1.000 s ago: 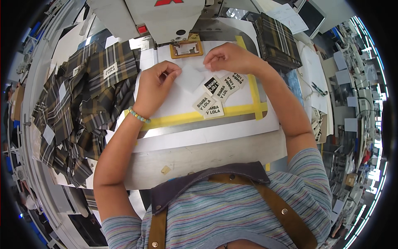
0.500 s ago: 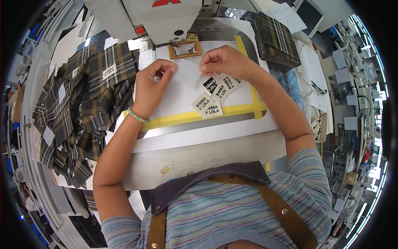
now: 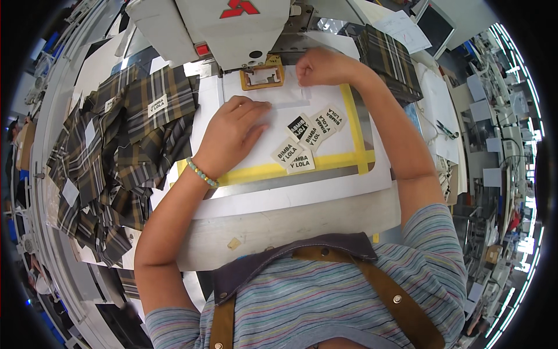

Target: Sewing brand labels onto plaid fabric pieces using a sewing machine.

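Mid-placement, by the look of it: lining up a pale strip [image 3: 286, 104] on the white work sheet [image 3: 256, 157], just below the tan clamp frame [image 3: 263, 77] at the foot of the sewing machine head [image 3: 232, 29]. Lies almost level between the 2 hands, close to the frame but apparently not yet under it. Left hand [image 3: 232, 136] spread out flat, palm down, fingers long and relaxed, fingertips [image 3: 258, 106] pressing on the strip's left end rather than closing round anything. Right hand [image 3: 319, 67] curled tight, knuckles up, fingers bunched at the strip's right end in what reads as a small pinch; contact itself tucked under the fingers, so hard to confirm fully. Judged from this, a job of fine alignment: calls for holding the strip flat and taut, square to the clamp frame, with little pressure and no crease. Just beside the left hand, toward the right, a loose cluster of 5 small woven labels [image 3: 308, 136], 4 cream and 1 black, lying inside the yellow tape border [image 3: 273, 170]. Beaded bracelet [image 3: 202, 172] on the left wrist. Heap of plaid fabric pieces [image 3: 116, 151] well off to the left, a neater plaid stack [image 3: 389, 58] beyond the right forearm.
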Motion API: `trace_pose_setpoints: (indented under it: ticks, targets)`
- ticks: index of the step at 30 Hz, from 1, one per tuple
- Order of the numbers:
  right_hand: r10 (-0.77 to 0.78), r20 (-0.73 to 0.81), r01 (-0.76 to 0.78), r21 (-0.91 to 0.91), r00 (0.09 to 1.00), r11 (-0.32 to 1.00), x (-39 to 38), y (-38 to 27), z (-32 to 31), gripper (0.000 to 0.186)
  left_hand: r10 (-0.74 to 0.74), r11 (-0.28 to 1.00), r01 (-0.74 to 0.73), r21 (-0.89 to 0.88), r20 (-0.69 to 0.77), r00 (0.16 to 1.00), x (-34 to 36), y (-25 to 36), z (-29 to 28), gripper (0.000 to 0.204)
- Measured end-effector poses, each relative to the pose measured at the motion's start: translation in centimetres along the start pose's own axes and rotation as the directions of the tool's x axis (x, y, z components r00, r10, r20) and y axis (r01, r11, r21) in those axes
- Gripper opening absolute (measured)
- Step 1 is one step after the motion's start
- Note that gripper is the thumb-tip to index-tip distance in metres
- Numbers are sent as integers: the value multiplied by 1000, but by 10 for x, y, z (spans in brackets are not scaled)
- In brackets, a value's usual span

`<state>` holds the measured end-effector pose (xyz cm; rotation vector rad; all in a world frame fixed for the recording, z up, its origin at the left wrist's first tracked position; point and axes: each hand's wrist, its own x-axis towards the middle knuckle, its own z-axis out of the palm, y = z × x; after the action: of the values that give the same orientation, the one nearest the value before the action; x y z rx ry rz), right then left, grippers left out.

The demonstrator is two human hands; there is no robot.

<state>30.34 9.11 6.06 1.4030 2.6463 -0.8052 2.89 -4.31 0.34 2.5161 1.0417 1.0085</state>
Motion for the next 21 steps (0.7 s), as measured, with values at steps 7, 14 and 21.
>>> trace_pose_setpoints:
  ticks: [7,14,21]
  targets:
    - [55,55,-43,-194,997,980,0,4,-21,23,118,992,-119,38,41,992,2,4,-2,35]
    - [2,-117,-15,-115,993,993,5,14,-9,24,109,994,-110,24,53,993,2,2,0,35]
    - [-120,-240,146,90,963,985,15,16,23,20,96,991,-102,86,71,993,1,2,1,48]
